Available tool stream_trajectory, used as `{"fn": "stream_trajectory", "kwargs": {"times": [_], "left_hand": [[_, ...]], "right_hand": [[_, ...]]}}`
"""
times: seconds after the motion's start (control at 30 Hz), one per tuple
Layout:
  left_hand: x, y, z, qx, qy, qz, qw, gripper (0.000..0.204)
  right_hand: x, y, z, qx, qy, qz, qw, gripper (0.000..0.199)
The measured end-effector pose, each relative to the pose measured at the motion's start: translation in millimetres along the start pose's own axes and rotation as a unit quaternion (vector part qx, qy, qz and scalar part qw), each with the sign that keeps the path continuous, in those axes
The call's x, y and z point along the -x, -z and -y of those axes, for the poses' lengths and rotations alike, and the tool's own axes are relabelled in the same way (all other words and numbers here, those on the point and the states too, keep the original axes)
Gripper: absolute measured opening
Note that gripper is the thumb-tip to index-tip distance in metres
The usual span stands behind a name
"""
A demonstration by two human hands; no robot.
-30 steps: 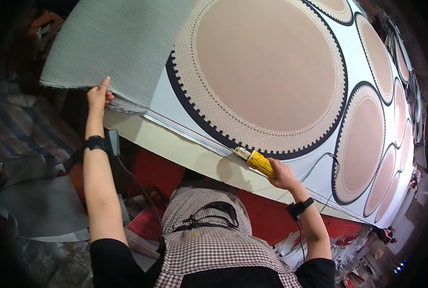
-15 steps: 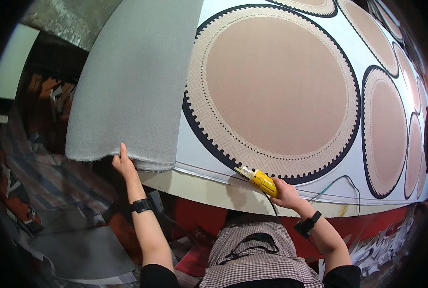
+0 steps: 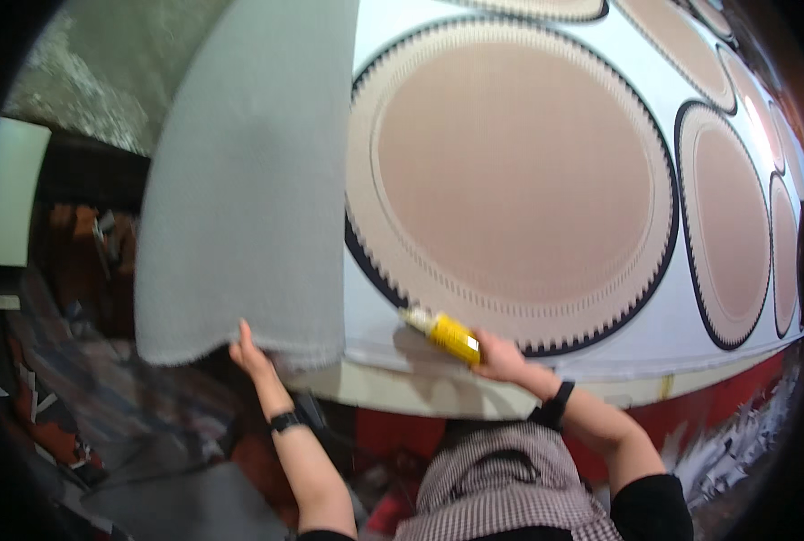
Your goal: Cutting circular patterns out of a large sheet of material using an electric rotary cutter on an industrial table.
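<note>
No legible text, no readable labels, numbers or signs

I find bright, fairly even light over the patterned sheet (image 3: 510,162) at centre and right; its source is out of frame. Glare whitens a patch near the right edge. The lower left is dim, its detail poorly legible. Soft shadows fall beside the yellow tool (image 3: 456,339) and on the pale table edge (image 3: 375,388). Blur softens my right hand (image 3: 503,359) and smears the printed border (image 3: 546,328). Fisheye distortion bows straight edges; black vignetting closes the corners.
</note>
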State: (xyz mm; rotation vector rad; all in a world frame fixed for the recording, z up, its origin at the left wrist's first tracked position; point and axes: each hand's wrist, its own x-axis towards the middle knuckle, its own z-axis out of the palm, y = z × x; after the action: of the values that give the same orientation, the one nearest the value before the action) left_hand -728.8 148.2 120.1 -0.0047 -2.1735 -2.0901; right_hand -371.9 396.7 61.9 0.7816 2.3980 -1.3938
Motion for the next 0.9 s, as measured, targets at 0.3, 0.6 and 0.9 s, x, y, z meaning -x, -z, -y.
{"fn": "stream_trajectory", "kwargs": {"times": [0.3, 0.6, 0.9], "left_hand": [[15, 14, 1, -0.011, 0.020, 0.051, 0.998, 0.025], [0, 5, -1, -0.020, 0.003, 0.068, 0.997, 0.030], [1, 19, 9, -0.045, -0.009, 0.060, 0.997, 0.033]], "right_hand": [[-25, -31, 26, -0.062, -0.033, 0.035, 0.997, 0.064], [-52, -39, 47, -0.112, -0.043, -0.039, 0.992, 0.068], [-68, -68, 57, -0.159, -0.081, -0.073, 0.981, 0.067]]}}
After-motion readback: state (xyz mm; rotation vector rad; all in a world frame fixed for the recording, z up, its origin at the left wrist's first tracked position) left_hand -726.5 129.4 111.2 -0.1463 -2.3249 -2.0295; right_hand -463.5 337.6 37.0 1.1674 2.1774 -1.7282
